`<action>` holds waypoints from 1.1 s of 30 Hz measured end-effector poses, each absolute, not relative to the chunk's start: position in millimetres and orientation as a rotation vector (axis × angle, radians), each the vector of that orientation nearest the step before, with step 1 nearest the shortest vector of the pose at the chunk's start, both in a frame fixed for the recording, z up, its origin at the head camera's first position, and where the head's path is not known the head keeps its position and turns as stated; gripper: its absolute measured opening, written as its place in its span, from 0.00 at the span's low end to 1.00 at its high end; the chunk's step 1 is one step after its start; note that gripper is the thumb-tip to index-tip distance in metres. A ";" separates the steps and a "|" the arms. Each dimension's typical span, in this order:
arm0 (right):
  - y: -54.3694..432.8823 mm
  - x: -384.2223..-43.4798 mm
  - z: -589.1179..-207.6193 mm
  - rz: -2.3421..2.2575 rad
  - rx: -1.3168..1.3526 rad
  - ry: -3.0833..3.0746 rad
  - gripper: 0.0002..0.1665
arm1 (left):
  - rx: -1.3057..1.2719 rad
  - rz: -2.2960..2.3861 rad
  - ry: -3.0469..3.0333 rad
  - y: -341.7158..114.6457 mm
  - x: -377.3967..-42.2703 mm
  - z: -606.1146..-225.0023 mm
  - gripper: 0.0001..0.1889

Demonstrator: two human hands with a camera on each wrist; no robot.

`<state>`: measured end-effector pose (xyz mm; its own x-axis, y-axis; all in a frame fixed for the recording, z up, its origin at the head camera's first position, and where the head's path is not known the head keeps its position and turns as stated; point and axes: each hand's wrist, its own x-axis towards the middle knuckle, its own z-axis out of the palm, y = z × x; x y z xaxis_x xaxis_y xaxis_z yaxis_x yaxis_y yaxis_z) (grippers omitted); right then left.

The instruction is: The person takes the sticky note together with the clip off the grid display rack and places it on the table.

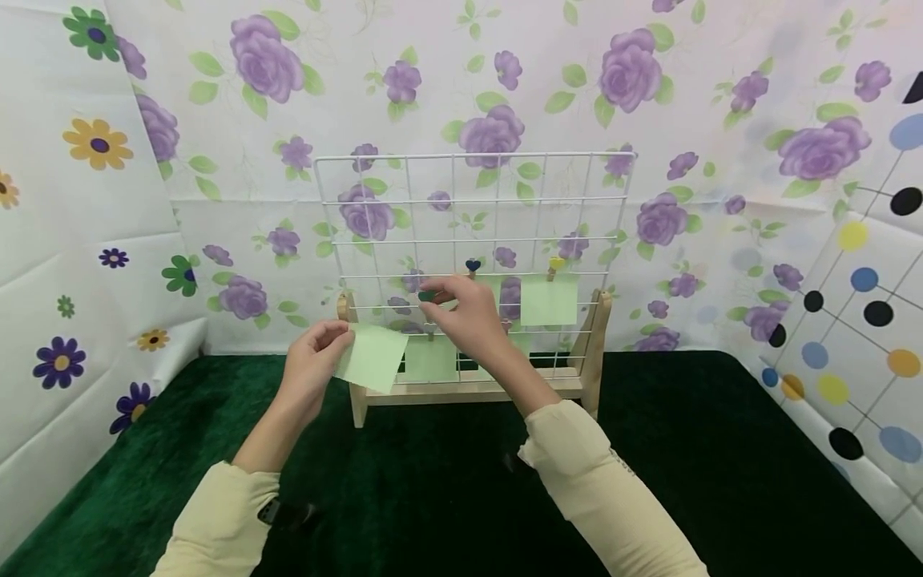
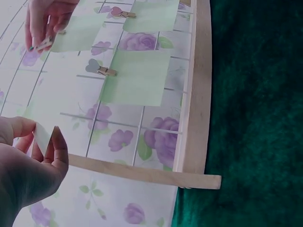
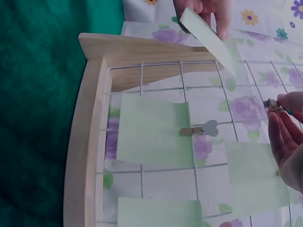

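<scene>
Right hand pinches clip, partly covered by fingers. Left hand, lower, pinches note: pale green, tilted.

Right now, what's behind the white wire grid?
Through the wire grid, the purple-flowered backdrop shows. Whatever sits directly behind the clipped green notes and the right hand is covered, so I can't tell.

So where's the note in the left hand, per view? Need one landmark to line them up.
Head: left of centre, the note pinched in the left hand.
Left wrist: lower left, the note showing as a thin sliver.
Right wrist: top, right of centre, the note slanting down to the right.
Shared landmark: the wooden stand.
</scene>
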<state>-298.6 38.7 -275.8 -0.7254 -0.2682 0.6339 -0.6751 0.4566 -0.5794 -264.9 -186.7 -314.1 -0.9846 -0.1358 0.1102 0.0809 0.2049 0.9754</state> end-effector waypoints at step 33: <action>196.1 -277.3 -358.3 1.364 0.590 -2.687 0.16 | 0.016 -1.782 -2.646 -265.9 -243.8 -372.2 0.24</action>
